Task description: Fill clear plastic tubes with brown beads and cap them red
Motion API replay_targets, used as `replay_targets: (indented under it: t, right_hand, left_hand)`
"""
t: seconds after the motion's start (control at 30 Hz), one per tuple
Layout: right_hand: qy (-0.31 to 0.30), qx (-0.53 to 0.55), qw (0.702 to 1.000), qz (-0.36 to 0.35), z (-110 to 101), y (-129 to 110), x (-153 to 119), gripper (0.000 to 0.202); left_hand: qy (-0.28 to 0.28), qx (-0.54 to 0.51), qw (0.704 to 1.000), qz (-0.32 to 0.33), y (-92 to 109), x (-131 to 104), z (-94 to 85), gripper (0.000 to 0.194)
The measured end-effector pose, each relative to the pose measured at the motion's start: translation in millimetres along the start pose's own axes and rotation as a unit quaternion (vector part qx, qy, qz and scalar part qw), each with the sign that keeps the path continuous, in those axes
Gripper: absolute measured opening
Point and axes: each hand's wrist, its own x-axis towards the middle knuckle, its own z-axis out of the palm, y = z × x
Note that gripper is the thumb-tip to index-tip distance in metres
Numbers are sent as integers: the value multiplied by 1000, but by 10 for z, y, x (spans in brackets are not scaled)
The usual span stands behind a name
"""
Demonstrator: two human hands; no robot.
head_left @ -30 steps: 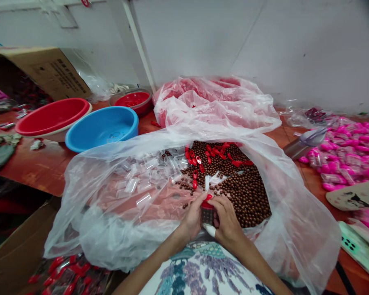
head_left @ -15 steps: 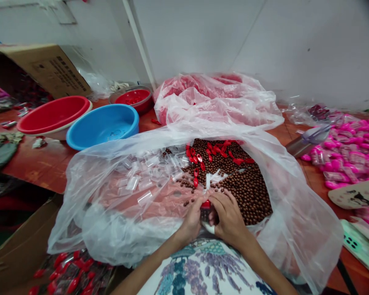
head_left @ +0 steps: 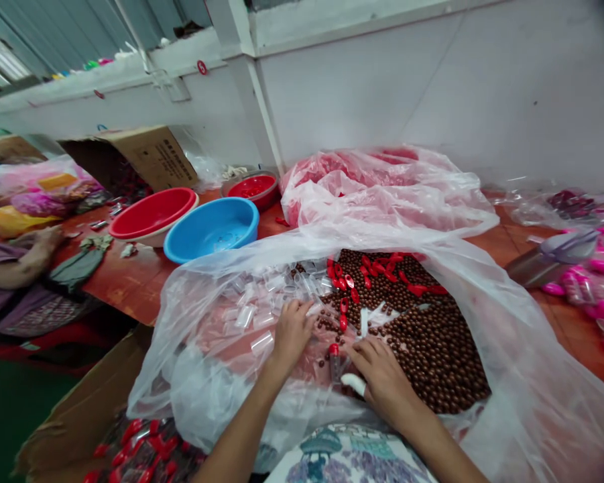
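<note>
Small clear tube with red cap (head_left: 334, 360), upright at right hand (head_left: 377, 376) fingertips, fingers pinched on it. Left hand (head_left: 292, 329) loosely spread, resting on clear plastic tubes (head_left: 254, 312). Brown round beads (head_left: 422, 335) beyond, inside translucent plastic bag (head_left: 482, 282).

Both bare arms reach forward from the bottom of the view. The left hand (head_left: 292, 329) is stretched out farther, palm down, with its fingers bent and spread a little. The right hand (head_left: 377, 376) sits closer to the body, fingers curled in, and its thumb has a white wrap on it
</note>
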Motion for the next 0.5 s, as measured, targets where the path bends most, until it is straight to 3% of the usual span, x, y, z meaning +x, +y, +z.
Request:
replay_targets:
  t: [0.1,0.2,0.37,0.5]
  right_hand:
    - [-37,-14,998,57,-87,59,172,42]
    - [-47,-41,994,88,-139,129,434,40]
    - [-13,-46,994,98,-21,175,860,41]
    - [-16,-18,996,90,43,174,856,19]
  left_hand:
    - [-64,129,989,29,-132,116,34,33]
    - [-72,141,987,27,-144,153,75,36]
    - [-56,-48,997,-19,-53,138,23,47]
    - [-107,-249,960,-77,41,107,-8,54]
